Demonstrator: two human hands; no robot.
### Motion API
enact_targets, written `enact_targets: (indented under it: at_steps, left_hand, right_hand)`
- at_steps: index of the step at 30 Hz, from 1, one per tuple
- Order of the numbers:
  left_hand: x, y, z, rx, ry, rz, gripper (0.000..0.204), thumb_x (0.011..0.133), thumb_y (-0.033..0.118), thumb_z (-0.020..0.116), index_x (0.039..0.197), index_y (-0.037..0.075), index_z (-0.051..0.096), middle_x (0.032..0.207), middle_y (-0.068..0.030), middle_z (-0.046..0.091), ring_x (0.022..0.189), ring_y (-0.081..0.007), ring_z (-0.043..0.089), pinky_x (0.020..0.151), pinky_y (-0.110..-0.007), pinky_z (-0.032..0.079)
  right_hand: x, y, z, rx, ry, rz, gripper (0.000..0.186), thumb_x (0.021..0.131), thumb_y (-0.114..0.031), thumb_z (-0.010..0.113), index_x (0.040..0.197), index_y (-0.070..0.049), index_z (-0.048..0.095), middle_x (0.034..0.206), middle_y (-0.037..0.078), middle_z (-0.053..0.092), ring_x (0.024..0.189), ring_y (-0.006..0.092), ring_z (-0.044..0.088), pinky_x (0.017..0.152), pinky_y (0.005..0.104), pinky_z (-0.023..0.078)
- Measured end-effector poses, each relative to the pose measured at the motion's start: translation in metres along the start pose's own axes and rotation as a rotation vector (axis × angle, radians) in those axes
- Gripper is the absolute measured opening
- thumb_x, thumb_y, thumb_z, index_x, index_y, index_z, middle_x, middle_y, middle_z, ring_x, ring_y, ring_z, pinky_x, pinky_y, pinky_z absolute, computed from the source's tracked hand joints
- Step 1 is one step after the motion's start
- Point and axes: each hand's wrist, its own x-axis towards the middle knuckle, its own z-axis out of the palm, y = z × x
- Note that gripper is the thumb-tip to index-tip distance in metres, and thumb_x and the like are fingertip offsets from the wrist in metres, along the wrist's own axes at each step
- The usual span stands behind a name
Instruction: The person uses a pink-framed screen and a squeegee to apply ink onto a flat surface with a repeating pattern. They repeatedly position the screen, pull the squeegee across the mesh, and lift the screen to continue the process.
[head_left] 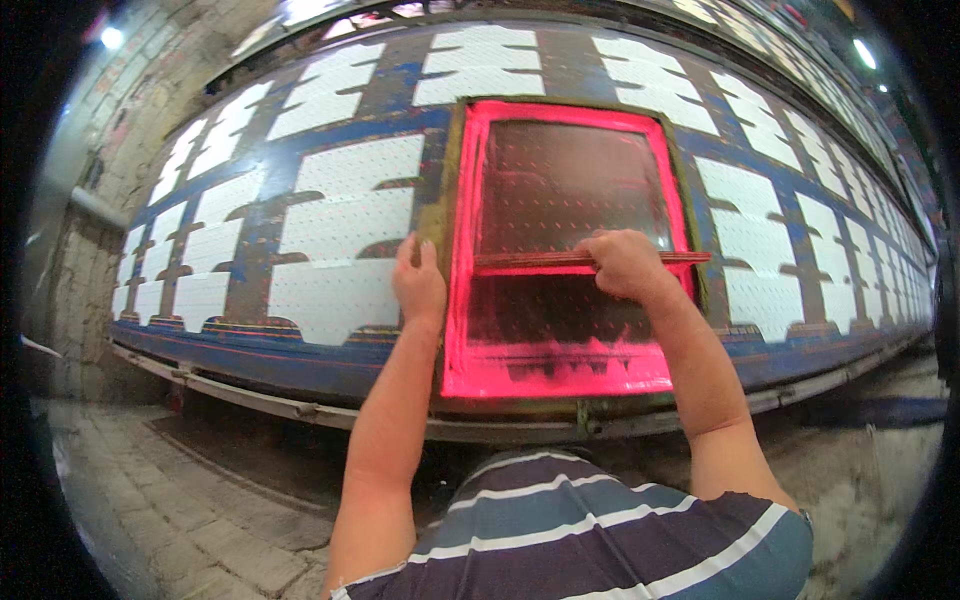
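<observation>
A rectangular printing screen with an olive frame and bright pink ink round a dark, see-through middle lies on the long table. My right hand is closed on a long pink-stained squeegee that lies crosswise over the screen, a little below its middle. My left hand is at the screen's left edge, its bent fingers on the olive frame. Pink ink lies thickest along the screen's near end, with uneven dark patches at its upper border.
The long blue-grey table carries rows of cut white pieces on both sides of the screen. A metal rail runs along its near edge. A block wall stands at the left, and another loaded table runs behind this one.
</observation>
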Motion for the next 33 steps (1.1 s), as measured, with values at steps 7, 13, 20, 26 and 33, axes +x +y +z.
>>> enact_targets:
  at_steps: [7, 13, 20, 26, 33]
  left_hand:
    - [-0.009, 0.015, -0.007, 0.188, -0.012, 0.046, 0.07, 0.092, 0.037, 0.09, 0.145, -0.003, 0.07, 0.136, -0.026, 0.077, 0.126, -0.0419, 0.074, 0.111, -0.046, 0.056]
    - [-0.013, 0.027, -0.011, 0.139, -0.057, -0.028, 0.049, 0.084, 0.031, 0.097, 0.119, 0.001, 0.082, 0.109, -0.0166, 0.085, 0.102, -0.0298, 0.082, 0.095, -0.043, 0.061]
    - [-0.008, 0.015, -0.011, 0.243, -0.061, 0.007, 0.044, 0.086, 0.034, 0.094, 0.112, -0.001, 0.085, 0.101, -0.0169, 0.085, 0.092, -0.0292, 0.081, 0.088, -0.043, 0.061]
    - [-0.004, 0.009, -0.009, 0.02, -0.119, -0.148, 0.035, 0.091, 0.018, 0.092, 0.118, -0.001, 0.083, 0.106, -0.0074, 0.083, 0.09, -0.0212, 0.076, 0.086, -0.038, 0.06]
    - [-0.009, 0.02, -0.006, 0.095, -0.041, -0.125, 0.031, 0.092, 0.017, 0.09, 0.116, -0.001, 0.083, 0.105, -0.0064, 0.081, 0.092, -0.0164, 0.073, 0.084, -0.036, 0.057]
  right_hand:
    - [-0.123, -0.076, 0.032, 0.047, 0.038, 0.02, 0.034, 0.084, -0.011, 0.076, 0.116, -0.02, 0.083, 0.106, 0.011, 0.079, 0.104, 0.0353, 0.079, 0.092, 0.0513, 0.064]
    - [-0.165, -0.1, 0.049, -0.01, 0.125, -0.014, 0.023, 0.091, -0.026, 0.079, 0.112, -0.015, 0.08, 0.103, 0.012, 0.075, 0.102, 0.0356, 0.075, 0.088, 0.0499, 0.059]
    - [-0.196, -0.095, 0.069, 0.122, 0.352, -0.153, 0.052, 0.096, -0.06, 0.076, 0.112, -0.011, 0.079, 0.108, 0.015, 0.074, 0.107, 0.0368, 0.071, 0.096, 0.0518, 0.055]
    - [-0.225, -0.016, 0.066, 0.418, 0.352, -0.272, 0.041, 0.094, -0.046, 0.082, 0.115, -0.01, 0.079, 0.119, 0.013, 0.077, 0.116, 0.0369, 0.072, 0.101, 0.0523, 0.055]
    - [-0.247, 0.096, 0.061, 0.368, 0.557, 0.258, 0.055, 0.089, -0.012, 0.085, 0.141, -0.005, 0.07, 0.152, 0.023, 0.063, 0.14, 0.0452, 0.059, 0.119, 0.055, 0.049]
